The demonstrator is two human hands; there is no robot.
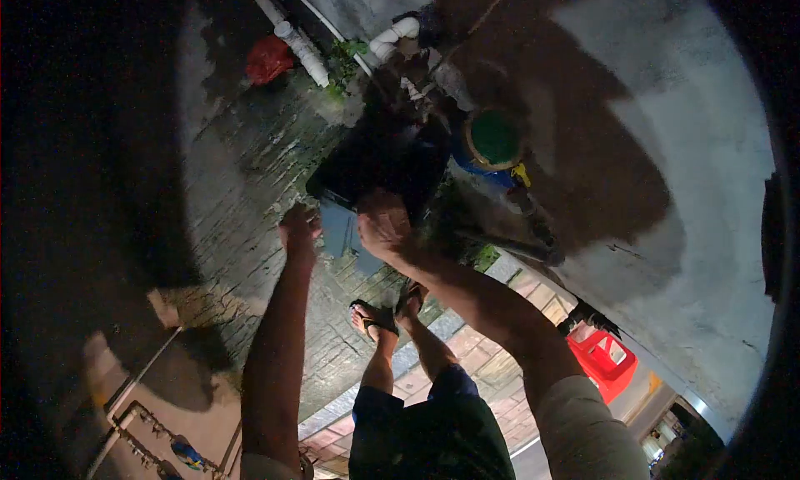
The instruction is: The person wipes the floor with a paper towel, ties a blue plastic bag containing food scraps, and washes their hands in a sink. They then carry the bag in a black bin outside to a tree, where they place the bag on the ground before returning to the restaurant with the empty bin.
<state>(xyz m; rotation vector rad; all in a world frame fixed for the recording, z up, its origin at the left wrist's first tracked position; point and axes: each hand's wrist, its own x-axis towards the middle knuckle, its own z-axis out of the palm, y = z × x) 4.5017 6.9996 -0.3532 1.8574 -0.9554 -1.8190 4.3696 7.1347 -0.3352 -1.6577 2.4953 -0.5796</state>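
My left hand (300, 229) is at the left edge of a flat grey-blue piece (340, 230), with its fingers bent; what it holds, if anything, is too dim to tell. My right hand (384, 223) has its fingers curled at the piece's right side, close to the near edge of a black container (379, 167). Whether the fingers grip the piece or the container's rim cannot be made out. Darkness hides the inside of the container.
White pipes (304, 55) and a red bag (269, 59) lie beyond on the wet concrete. A blue bucket with a green top (494, 138) stands right of the container, by the wall. A red plastic object (602, 363) is at lower right. Wall pipes (137, 417) run at lower left.
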